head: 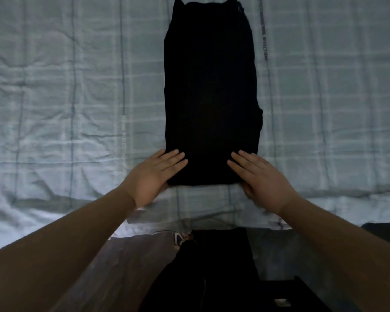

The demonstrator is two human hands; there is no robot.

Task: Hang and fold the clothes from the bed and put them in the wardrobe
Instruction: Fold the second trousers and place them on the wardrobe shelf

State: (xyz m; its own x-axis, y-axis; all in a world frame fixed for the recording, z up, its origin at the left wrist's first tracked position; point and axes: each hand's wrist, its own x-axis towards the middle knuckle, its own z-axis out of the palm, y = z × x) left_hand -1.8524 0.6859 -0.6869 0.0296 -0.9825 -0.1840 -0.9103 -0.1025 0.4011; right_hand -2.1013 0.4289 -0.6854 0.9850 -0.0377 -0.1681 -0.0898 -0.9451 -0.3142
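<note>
Folding is the step in hand. Black garment (211, 93) lies as a long, narrow strip on the bed (77, 86), running from the top centre of the frame down to just below the middle; it looks already folded lengthwise, though the cloth is too dark to show layers or what kind of garment it is.

Both hands sit at its near end. Left hand (154, 176) lies at the lower left corner, fingers straight and flat on top of the cloth, with the thumb side at the hem; whether the thumb is tucked under the edge I cannot tell. Right hand (260, 176) mirrors it at the lower right corner, fingers extended over the cloth and the heel off the hem onto the bed. Neither hand is clenched.

Next move, by my judgement, is to take the near hem at both corners and carry it up toward the far end, halving the strip. That calls for lifting both corners together and level so the side edges stay aligned, then laying the fold down flat. No wardrobe shows in the frame, so the putting away is not yet begun for this piece.
</note>
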